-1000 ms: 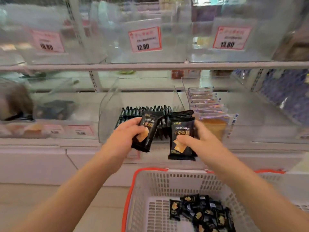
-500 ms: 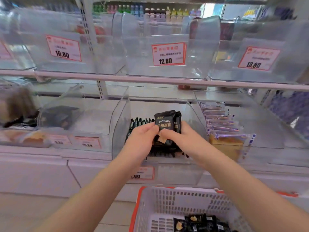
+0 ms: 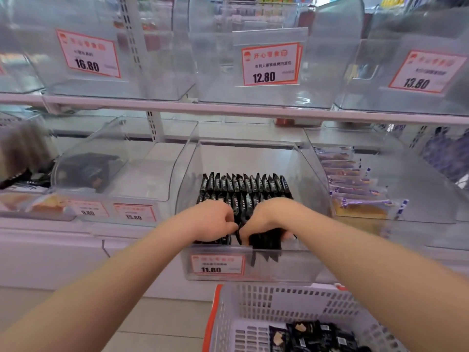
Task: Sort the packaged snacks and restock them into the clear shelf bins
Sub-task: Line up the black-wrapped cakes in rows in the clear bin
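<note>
Left hand: left hand (image 3: pixel 212 219) reaches over the front wall of the middle clear bin (image 3: pixel 311 174), fingers curled down onto the front row of black snack packets (image 3: pixel 243 190); whether it actually pinches a packet cannot be told.
Right hand: right hand (image 3: pixel 266 219) sits just beside the left, fingers curled round a small bunch of black packets (image 3: pixel 266 243) at the bin's front edge.
Stock in the bin: black packets stand upright on edge in tight rows, filling the front half of the bin floor; the back half shows bare plastic.
Bin label: red-bordered price tag (image 3: pixel 217 265) on the bin's front face reads 11.80.
Basket: white slatted basket (image 3: pixel 253 301) with an orange rim below the bin's front, holding a loose heap of black packets (image 3: pixel 314 335) near its right side.
Right neighbour: clear bin with purple-edged cake packs (image 3: pixel 355 184) stacked in a leaning row.
Left neighbour: clear bin with a few dark packs (image 3: pixel 86 171) at its left end.
Upper shelf: clear bins with price tags reading 16.80 (image 3: pixel 87 54), 12.80 (image 3: pixel 270 63) and 13.80 (image 3: pixel 426 72).
</note>
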The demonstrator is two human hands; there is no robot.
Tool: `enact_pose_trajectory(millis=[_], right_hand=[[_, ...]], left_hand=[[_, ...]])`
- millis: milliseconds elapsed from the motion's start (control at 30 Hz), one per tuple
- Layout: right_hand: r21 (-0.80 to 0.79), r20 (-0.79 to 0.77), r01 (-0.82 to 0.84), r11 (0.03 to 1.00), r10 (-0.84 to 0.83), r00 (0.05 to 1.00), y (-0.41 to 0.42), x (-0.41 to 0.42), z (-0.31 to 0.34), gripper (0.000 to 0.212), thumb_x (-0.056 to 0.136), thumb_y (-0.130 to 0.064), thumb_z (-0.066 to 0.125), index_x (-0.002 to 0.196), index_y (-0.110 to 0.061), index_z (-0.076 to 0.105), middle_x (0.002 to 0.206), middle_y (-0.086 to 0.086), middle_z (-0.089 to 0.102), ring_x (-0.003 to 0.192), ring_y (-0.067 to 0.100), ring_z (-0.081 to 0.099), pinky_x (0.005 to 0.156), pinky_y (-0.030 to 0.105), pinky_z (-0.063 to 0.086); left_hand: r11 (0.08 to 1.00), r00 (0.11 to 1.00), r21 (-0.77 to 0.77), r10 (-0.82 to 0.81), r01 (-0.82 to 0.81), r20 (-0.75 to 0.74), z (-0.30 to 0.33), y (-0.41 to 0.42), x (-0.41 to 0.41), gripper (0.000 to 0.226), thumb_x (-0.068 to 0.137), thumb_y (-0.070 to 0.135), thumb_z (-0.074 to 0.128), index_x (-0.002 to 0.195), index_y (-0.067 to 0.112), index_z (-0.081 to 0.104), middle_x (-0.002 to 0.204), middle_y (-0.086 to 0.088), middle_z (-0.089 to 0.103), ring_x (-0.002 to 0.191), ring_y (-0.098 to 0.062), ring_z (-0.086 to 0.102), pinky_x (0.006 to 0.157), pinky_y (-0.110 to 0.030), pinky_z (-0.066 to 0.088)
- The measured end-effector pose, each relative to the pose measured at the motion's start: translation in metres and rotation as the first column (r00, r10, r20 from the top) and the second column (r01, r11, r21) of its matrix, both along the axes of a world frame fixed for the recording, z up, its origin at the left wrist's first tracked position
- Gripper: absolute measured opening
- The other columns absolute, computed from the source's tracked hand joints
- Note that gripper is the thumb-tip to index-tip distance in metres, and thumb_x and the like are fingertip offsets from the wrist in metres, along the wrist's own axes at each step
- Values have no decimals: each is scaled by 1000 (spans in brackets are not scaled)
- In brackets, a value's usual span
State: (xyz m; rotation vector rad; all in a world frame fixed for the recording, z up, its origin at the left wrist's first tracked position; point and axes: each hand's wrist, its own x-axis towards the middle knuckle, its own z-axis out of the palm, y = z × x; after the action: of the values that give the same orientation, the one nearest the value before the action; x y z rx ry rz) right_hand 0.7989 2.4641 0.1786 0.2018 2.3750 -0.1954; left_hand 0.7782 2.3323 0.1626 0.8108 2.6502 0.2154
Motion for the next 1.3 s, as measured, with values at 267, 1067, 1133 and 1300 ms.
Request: enact_pose_trajectory(millis=[267, 1067, 1133, 1300], right_hand=[[-455, -15, 212, 865, -246, 969, 14, 11, -20, 63, 77, -49, 70, 115, -3, 49, 114, 7, 51, 72, 20, 68, 69, 29, 58], [-364, -182, -39, 930, -30, 983, 25, 16, -36, 31, 82, -31, 66, 57, -13, 70, 69, -1, 73, 65, 11, 69, 66, 23, 58], [-363, -219, -32, 931, -52, 974, 27, 16, -39, 37, 82, -33, 66, 51, -13, 65, 63, -1, 72, 59, 12, 68, 61, 22, 57], [-250, -79, -26, 968, 6, 997, 25, 19, -32, 39, 81, -46, 66, 78, -7, 66, 77, 5, 70, 59, 15, 65, 51, 23, 54]], left_hand=[[997, 994, 36, -73, 71, 77, 1, -3, -3, 30, 93, 38, 46, 115, 23, 60, 112, 4, 62, 95, -13, 54, 80, -25, 40], [978, 979, -89, -195, 189, -58, -17, 2, -16, 54, 76, 47, 69, 120, 19, 55, 121, 0, 51, 107, -19, 52, 92, -35, 45], [972, 975, -105, -217, 212, -40, -15, 0, -16, 54, 78, 48, 66, 123, 20, 55, 124, 0, 49, 109, -19, 51, 94, -35, 44], [957, 972, -171, -226, 233, 61, -1, 1, -13, 52, 86, 47, 57, 130, 20, 53, 131, 1, 51, 118, -17, 49, 96, -28, 37]])
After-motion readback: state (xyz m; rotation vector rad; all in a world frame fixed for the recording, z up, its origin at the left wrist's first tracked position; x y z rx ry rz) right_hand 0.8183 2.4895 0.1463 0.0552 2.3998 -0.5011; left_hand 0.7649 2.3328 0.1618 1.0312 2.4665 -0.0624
